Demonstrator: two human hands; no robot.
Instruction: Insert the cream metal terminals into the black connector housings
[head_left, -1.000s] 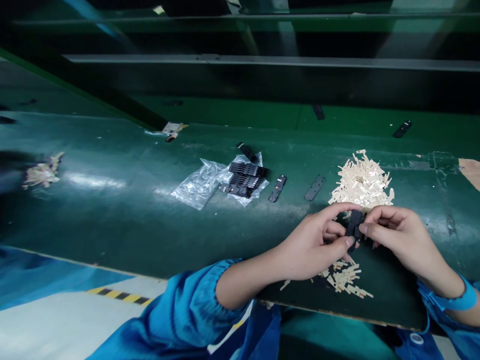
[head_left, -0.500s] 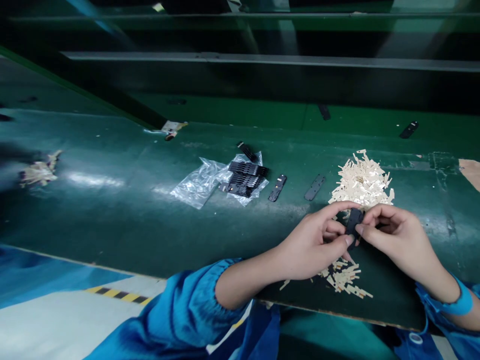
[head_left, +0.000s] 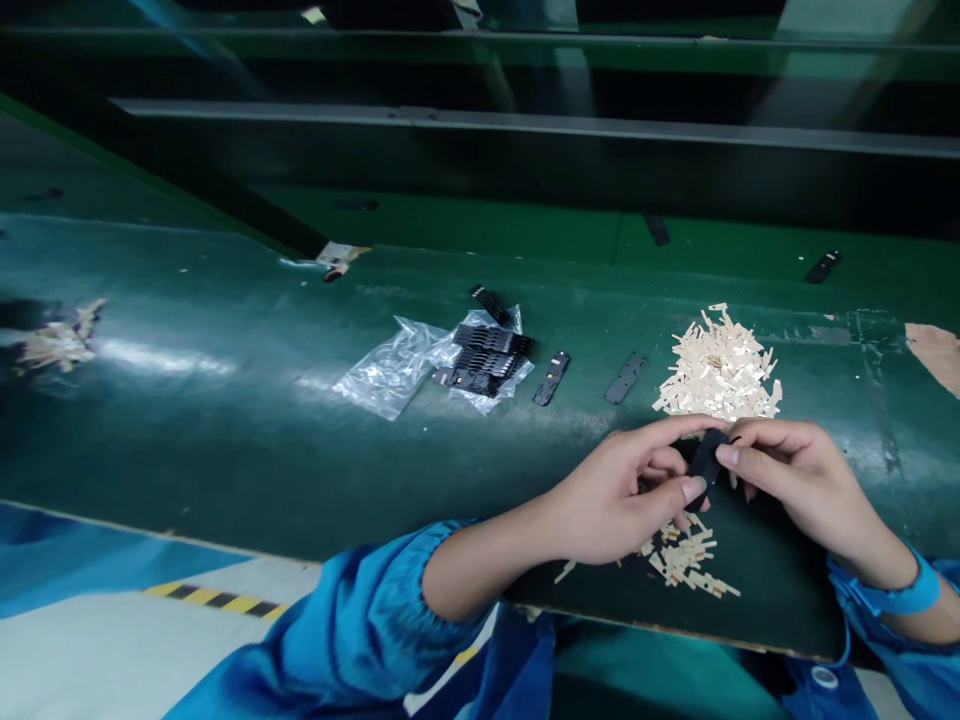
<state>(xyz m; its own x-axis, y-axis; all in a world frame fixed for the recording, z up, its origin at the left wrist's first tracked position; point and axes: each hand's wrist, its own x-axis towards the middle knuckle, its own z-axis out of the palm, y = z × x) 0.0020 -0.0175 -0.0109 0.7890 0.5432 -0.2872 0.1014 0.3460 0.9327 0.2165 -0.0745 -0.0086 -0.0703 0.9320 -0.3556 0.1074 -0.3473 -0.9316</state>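
Between my two hands is a flat, dark, narrow plastic part [head_left: 706, 464], held tilted above the bench. My left hand [head_left: 628, 490] grips its lower end and far edge between thumb and forefinger. At its upper right, my right hand [head_left: 799, 475] pinches the part with thumb and fingers; whether a small piece is also in that pinch is hidden. Just beyond my hands rises a heap of small cream-coloured strips [head_left: 720, 365]. A smaller scatter of cream strips [head_left: 686, 560] lies below my left hand.
Two loose black parts, one [head_left: 552, 379] and another [head_left: 626, 378], lie left of the heap. Stacked black parts [head_left: 487, 355] rest on a clear plastic bag [head_left: 394, 368]. More strips [head_left: 60, 340] lie far left. A slanted dark beam [head_left: 247, 210] meets the green bench [head_left: 262, 450].
The black part has turned slightly in my fingers and shows a plainer face. My right fingers have shifted along its upper edge. The whole view has moved a little.
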